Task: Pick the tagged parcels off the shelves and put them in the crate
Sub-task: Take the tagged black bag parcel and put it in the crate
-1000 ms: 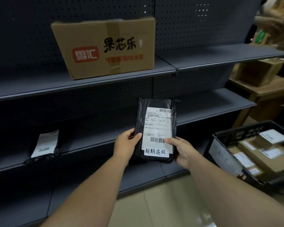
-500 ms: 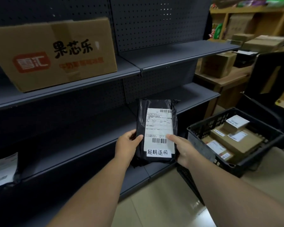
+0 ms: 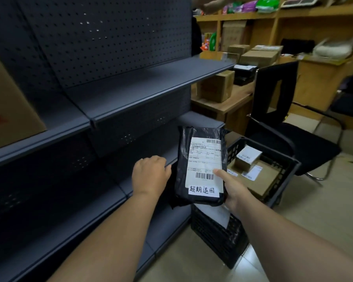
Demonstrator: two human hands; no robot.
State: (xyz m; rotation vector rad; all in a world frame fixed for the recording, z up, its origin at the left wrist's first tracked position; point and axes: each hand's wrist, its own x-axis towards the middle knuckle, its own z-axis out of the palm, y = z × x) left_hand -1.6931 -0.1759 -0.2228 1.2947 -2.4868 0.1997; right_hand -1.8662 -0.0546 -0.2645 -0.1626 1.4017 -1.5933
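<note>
**Parcel over crate edge, one-hand grip at risk**

Black poly-bag parcel (image 3: 201,169), white shipping label and handwritten tag facing up, held upright in the air just left of the black plastic crate (image 3: 285,171), not yet over its opening. Right hand (image 3: 233,190) grasping the parcel's lower right corner, thumb pressed on the label, fingers hidden behind. Left hand (image 3: 150,176) at the parcel's left edge, fingers loosely curled, touching at most and pinching nothing.

Likely trouble: slick film sliding out of a one-corner pinch and dropping to the floor short of the crate rim. Also possible: landing on the small cardboard boxes (image 3: 248,158) already inside the crate and sliding back out. Shelf edge (image 3: 151,110) left of the crate near enough to snag a swinging corner.
</note>
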